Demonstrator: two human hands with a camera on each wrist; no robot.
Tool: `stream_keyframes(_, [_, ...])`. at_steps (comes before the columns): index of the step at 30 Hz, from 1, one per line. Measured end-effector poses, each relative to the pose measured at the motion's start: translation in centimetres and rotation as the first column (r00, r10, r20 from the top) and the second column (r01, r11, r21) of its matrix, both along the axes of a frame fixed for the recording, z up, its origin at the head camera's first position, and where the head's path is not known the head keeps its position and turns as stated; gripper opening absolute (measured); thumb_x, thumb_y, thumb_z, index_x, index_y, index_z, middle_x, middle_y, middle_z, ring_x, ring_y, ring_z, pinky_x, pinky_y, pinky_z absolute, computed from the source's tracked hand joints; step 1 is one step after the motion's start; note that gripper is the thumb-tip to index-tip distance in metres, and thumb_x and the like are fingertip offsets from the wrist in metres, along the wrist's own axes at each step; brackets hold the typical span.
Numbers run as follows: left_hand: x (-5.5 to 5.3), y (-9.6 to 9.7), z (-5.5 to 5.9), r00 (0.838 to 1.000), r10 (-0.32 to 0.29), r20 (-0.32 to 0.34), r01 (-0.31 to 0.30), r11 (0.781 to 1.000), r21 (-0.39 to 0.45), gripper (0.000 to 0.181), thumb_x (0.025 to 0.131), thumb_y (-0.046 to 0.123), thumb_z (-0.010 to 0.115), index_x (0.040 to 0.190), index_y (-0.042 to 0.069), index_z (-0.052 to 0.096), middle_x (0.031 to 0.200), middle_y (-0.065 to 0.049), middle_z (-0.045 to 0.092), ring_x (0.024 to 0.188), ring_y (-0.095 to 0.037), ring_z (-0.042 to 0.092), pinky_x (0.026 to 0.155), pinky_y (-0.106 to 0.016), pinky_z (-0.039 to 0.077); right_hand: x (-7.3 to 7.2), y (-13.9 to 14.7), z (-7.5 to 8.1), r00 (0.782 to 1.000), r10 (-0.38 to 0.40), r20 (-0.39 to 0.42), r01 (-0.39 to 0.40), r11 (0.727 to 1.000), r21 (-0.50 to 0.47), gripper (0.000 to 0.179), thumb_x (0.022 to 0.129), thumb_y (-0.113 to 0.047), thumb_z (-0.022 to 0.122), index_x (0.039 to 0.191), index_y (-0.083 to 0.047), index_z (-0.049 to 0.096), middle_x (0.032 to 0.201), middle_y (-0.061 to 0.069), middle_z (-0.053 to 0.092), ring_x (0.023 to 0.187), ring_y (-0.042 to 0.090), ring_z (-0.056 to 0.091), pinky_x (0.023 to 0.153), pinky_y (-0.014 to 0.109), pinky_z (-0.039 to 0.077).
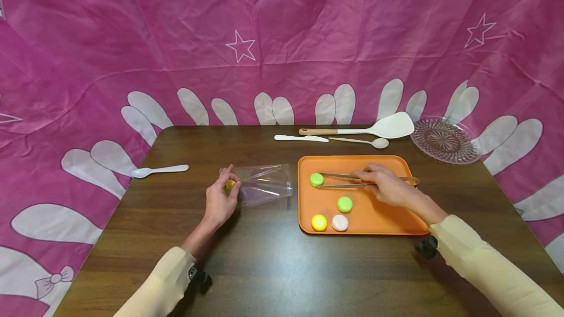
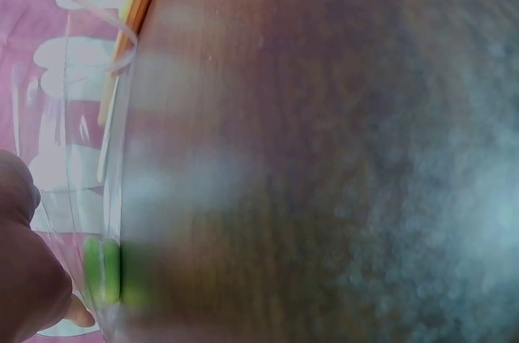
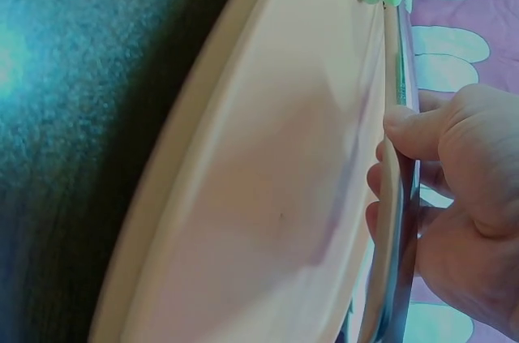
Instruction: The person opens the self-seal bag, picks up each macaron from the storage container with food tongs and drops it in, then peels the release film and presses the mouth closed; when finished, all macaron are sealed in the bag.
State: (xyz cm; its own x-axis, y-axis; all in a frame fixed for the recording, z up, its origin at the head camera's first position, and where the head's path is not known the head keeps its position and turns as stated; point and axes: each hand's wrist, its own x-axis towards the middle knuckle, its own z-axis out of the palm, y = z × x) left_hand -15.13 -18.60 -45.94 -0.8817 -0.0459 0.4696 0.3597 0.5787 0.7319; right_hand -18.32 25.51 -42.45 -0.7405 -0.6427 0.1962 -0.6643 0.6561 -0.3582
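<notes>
My right hand (image 1: 381, 184) grips metal tongs (image 1: 341, 186) over the orange tray (image 1: 374, 219). The tong tips lie on either side of a green macaron (image 1: 316, 180) at the tray's left; whether they press it I cannot tell. Another green macaron (image 1: 344, 204), a yellow macaron (image 1: 319, 223) and a pale pink macaron (image 1: 340, 222) rest on the tray. At the left end of a clear plastic bag (image 1: 266, 182), my left hand (image 1: 222, 202) pinches the film. Inside the bag, beside these fingers, sits a green macaron (image 2: 102, 270), partly hidden in the head view.
Behind the tray lie a white spatula (image 1: 392, 126) with a wooden handle, a white knife (image 1: 299, 138) and a wooden spoon (image 1: 380, 143). A clear patterned plate (image 1: 445, 140) stands back right. A white spoon (image 1: 160, 171) lies at the left edge.
</notes>
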Motion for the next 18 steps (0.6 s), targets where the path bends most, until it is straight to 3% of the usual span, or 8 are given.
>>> stream_keyframes(18, [0.04,-0.02,0.13,1.000,-0.003,0.016,0.003,1.000,0.007,0.012,0.088,-0.010,0.067,0.087,0.002,0.062,0.135,-0.025,0.057,0.131,-0.049,0.044,0.111,-0.055,0.031,0.19,-0.15,-0.57,0.994,-0.027,-0.107,0.029,0.999,0.022,0.049,0.081,0.015,0.071,0.126,-0.006,0.067,0.100,0.013,0.062,0.087,0.030,0.056,0.078,0.048,0.048])
